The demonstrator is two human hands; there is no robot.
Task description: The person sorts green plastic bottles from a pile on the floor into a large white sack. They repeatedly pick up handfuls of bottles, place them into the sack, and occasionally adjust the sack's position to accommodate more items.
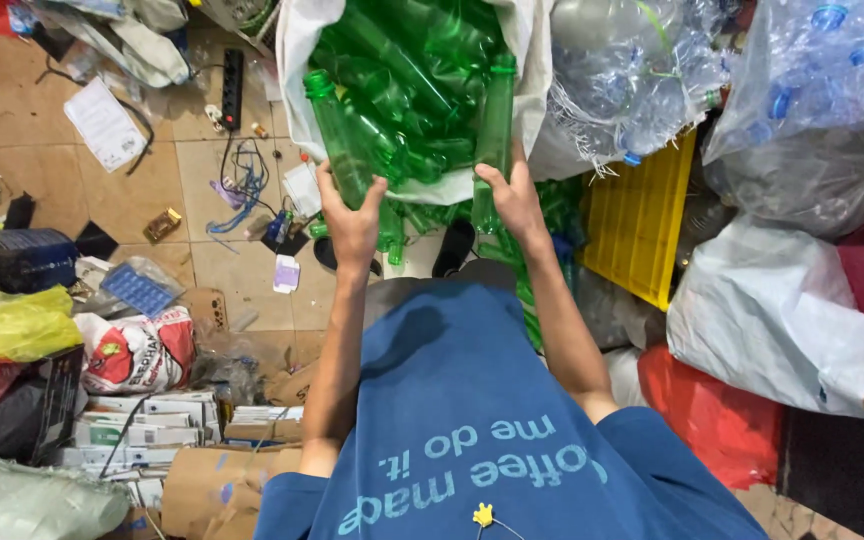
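My left hand (350, 222) grips a green plastic bottle (337, 135) that stands upright with its neck up, at the front edge of a white sack (297, 70). My right hand (514, 200) grips a second green plastic bottle (495, 115), also neck up, at the sack's right front. The sack is stuffed with several more green bottles (402, 70). More green bottles (397, 225) lie loose on the floor just below the sack, between my arms.
Bags of clear plastic bottles (652, 70) and a yellow crate (642, 215) stand at the right, with white (772, 320) and red sacks (722, 420) below. A power strip (233, 85), cables, papers, boxes (152, 420) and a yellow bag (12, 325) litter the tiled floor at left.
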